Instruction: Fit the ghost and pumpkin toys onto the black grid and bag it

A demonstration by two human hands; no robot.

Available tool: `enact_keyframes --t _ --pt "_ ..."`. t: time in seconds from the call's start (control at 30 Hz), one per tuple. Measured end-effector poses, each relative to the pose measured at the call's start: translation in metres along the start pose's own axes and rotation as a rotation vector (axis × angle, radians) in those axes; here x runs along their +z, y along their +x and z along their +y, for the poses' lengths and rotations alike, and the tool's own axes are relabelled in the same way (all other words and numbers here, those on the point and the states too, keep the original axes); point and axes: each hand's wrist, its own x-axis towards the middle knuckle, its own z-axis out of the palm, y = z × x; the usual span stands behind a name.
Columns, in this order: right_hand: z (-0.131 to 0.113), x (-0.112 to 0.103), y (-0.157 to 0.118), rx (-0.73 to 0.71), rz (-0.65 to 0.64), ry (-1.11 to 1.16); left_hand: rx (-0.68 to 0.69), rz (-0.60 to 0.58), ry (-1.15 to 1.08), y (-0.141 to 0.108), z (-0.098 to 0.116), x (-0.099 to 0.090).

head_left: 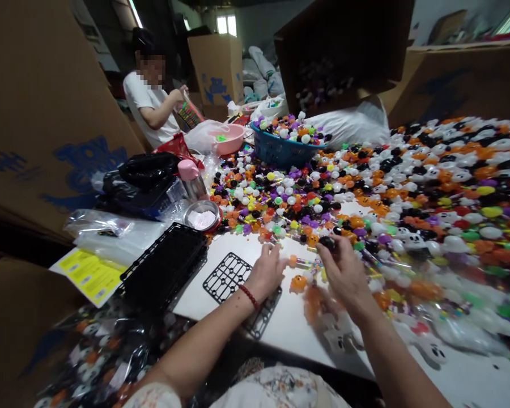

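Note:
My left hand [266,276], with a red bead bracelet, is over the white tabletop [297,317] at the near edge of the toy pile. Its fingers are curled, and what they hold, if anything, is too small to make out. Close to its thumb lies a stick toy [301,262] with an orange end and a multicoloured tube. Thumb and fingers of my right hand [346,275] close around a black round-headed toy [327,243]. A black plastic grid [225,277] lies flat, partly under my left forearm. An orange pumpkin head [298,283] sits between my hands.
Heaped small toys [276,192] cover the table's far and right side. Stacked black grids [165,266], a metal bowl [202,215] and a pink-lidded flask [191,175] stand left. Behind are a full blue basket [284,148], a pink basin [232,139] and a seated co-worker [148,105].

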Motion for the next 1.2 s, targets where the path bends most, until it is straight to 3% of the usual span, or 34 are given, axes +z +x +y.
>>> enact_keyframes --t 0.13,0.3,0.57,0.7,0.8,0.93,1.07,1.2 --pt "0.006 0.013 -0.029 -0.043 -0.153 0.024 -0.132 0.116 0.063 0.035 -0.017 -0.01" --pt "0.018 0.041 -0.049 -0.163 -0.285 0.045 -0.146 0.06 0.144 0.07 -0.035 -0.015" --pt "0.023 0.042 -0.046 -0.235 -0.332 -0.033 -0.245 -0.103 0.203 0.06 -0.035 -0.016" --pt "0.02 0.042 -0.049 -0.211 -0.419 -0.104 -0.312 -0.102 0.252 0.051 -0.036 -0.021" --pt "0.018 0.041 -0.051 -0.183 -0.468 -0.151 -0.271 -0.045 0.308 0.047 -0.033 -0.026" --pt "0.016 0.037 -0.051 -0.164 -0.475 -0.176 -0.107 0.05 0.372 0.055 -0.018 -0.028" --pt "0.015 0.033 -0.053 -0.143 -0.478 -0.174 0.052 0.03 0.385 0.087 0.001 -0.017" --pt "0.016 0.029 -0.057 -0.131 -0.468 -0.185 0.026 0.006 0.408 0.127 0.01 0.006"
